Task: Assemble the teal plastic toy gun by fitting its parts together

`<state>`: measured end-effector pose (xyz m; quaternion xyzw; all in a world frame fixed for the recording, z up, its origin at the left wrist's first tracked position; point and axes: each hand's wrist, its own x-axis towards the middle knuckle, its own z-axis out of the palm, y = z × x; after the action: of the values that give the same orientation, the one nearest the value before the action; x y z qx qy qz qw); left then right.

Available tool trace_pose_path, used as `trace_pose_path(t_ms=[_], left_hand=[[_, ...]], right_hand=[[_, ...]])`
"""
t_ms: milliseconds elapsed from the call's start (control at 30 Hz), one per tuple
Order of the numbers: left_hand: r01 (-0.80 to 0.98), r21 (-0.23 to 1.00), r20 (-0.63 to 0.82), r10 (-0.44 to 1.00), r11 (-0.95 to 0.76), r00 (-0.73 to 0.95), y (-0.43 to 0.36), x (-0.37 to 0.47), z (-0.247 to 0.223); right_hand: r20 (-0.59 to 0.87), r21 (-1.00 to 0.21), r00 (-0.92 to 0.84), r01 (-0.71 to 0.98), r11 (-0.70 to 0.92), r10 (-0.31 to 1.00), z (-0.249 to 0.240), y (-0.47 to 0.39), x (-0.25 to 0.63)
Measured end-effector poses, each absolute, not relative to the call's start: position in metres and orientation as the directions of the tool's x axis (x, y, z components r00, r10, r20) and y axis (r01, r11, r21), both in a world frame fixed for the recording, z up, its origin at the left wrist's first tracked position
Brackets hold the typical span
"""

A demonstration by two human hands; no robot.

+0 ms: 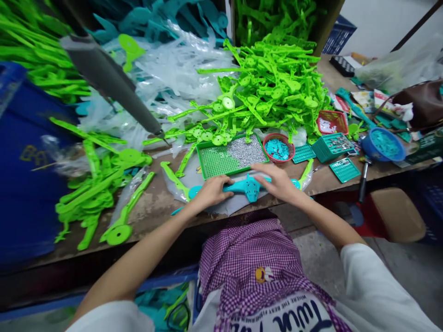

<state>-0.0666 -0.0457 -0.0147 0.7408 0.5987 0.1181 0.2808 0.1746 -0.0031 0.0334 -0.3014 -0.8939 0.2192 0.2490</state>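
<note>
A teal plastic part [252, 188] with a wider middle lies across the front of the workbench. My left hand [215, 190] closes round its left arm, thumb and fingers pinching it. Over its right arm is my right hand [275, 182], fingers stretched out and thumb apart from them, touching or just above the part. Lime-green arms, one on the left [176, 180] and one on the right [306, 173], extend from teal round ends on clear plastic film. Directly behind stands a green perforated tray [216, 159] with small silvery metal pieces [245, 151].
Lime-green parts [270, 87] are heaped behind the tray; more [92, 198] lie left beside a blue bin [27, 184]. A grey powered screwdriver [114, 83] hangs at upper left. Right are a red basket [278, 147], teal trays [332, 146], a blue bowl [384, 144] and a hammer [364, 180].
</note>
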Motion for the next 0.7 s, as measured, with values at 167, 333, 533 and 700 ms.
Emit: trace_pose_path(t_ms=[167,333,533,700], left_hand=[[0.814,0.571,-0.171,0.956,-0.101,0.239,-0.047,-0.066,-0.016],[0.796,0.601,-0.195,0.953,-0.072,0.234,-0.048,-0.066,-0.017],[0.793,0.606,-0.183,0.959,-0.063,0.216,-0.051,-0.064,-0.015],[0.78,0.623,-0.189,0.957,-0.055,0.219,-0.052,-0.063,-0.012]], right_hand=[[0.497,-0.725,-0.5,0.21,0.656,0.709,0.086,0.068,0.046],[0.459,-0.831,-0.608,-0.036,0.554,0.648,0.077,0.107,-0.026],[0.649,-0.71,-0.454,-0.075,0.7,0.61,0.077,0.084,-0.031],[0.61,-0.715,-0.505,-0.02,0.698,0.61,0.073,0.054,-0.058]])
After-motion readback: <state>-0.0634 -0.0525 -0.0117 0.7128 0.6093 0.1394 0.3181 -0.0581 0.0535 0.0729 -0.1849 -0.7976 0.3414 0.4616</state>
